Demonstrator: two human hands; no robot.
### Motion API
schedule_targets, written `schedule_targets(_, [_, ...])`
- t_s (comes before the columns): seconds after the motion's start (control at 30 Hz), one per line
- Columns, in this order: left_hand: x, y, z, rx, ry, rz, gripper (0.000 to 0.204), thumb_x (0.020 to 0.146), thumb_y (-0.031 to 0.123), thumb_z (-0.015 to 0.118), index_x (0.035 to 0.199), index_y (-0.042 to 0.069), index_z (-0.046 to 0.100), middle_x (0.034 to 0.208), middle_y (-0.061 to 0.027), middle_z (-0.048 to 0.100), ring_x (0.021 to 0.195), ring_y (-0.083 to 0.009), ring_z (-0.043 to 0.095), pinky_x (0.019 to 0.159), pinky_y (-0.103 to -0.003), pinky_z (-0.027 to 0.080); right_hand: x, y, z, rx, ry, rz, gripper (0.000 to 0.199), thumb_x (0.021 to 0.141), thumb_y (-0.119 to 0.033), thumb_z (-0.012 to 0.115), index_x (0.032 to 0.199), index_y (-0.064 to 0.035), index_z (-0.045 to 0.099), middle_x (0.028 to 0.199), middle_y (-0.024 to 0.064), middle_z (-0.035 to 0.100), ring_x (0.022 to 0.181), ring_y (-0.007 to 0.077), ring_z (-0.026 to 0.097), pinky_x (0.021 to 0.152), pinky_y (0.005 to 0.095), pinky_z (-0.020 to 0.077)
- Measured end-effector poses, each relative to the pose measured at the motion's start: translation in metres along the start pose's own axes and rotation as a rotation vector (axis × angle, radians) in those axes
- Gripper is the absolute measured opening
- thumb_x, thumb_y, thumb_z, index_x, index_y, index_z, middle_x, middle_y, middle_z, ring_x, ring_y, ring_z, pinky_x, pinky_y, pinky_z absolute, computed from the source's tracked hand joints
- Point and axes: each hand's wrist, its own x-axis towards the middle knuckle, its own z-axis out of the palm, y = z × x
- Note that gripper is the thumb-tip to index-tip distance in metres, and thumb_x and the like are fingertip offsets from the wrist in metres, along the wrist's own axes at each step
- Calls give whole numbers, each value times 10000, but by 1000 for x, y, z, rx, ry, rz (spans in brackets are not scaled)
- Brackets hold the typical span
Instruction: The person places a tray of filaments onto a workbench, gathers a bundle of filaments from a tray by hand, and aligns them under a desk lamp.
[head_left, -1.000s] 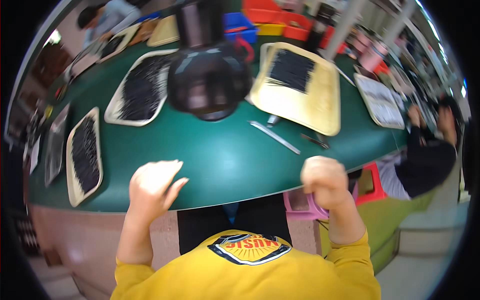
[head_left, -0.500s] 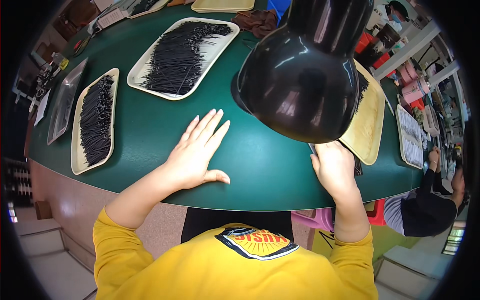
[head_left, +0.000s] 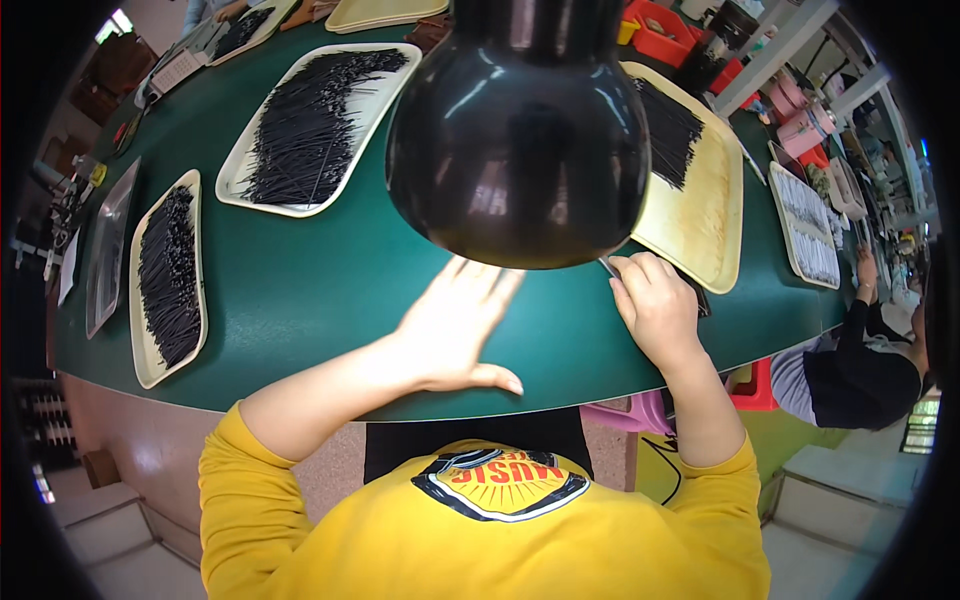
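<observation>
My left hand (head_left: pixel 452 328) lies flat on the green tabletop (head_left: pixel 290 310), thumb spread, its fingertips partly hidden by the black lamp shade (head_left: pixel 520 160). Beside the right-hand cream tray (head_left: pixel 700 225), my right hand (head_left: pixel 657 312) is closed around a thin metal tool (head_left: pixel 607 266). Only a short end of it shows, so its kind is unclear. A dark flat object (head_left: pixel 702 303) lies partly under that hand. Black thin wire-like pieces (head_left: pixel 668 130) fill the far part of the cream tray.
Two more trays of black pieces stand left: a large white one (head_left: pixel 232 172) and a narrow cream one (head_left: pixel 147 355). A clear tray (head_left: pixel 112 250) lies beyond. At right are a tray of white pieces (head_left: pixel 808 230) and a person (head_left: pixel 850 355) at work.
My left hand has slid right across the tabletop, its fingers now under the lamp shade. The view has shifted, showing more of the right-hand tray. My right hand stays beside that tray, still closed.
</observation>
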Motion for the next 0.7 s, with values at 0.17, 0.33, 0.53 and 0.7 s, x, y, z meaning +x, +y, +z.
schedule_targets(0.17, [42,69,36,-97,-49,388,1009,619,618,599,1291,-61,275,1339,-245,289,1290,-342,219,1055,-423,183,-8,14,0,-26,8,-48,195,713,-135,625,895,-74,592,759,45,505,697,195,541,555,301,461])
schedule_targets(0.33, [67,133,33,-866,-941,422,702,804,492,511,1272,-7,347,1186,-216,477,1131,-327,434,1021,-418,256,-8,15,-10,-2,-19,-88,239,716,-141,632,935,-50,599,812,50,534,716,203,554,576,300,464])
schedule_targets(0.53, [51,113,33,-1220,-186,207,456,855,347,523,1140,-6,480,1164,-166,502,1129,-252,454,982,-385,326,-19,7,-45,212,160,0,231,725,-133,628,932,-36,599,868,91,581,751,253,575,641,321,466])
schedule_targets(0.7, [63,120,33,-2131,3,-247,519,932,455,210,1263,81,352,1251,-93,417,1184,-190,388,1005,-345,297,-4,-24,-43,485,418,-72,194,805,-195,523,896,-40,596,915,106,591,808,279,572,749,376,444])
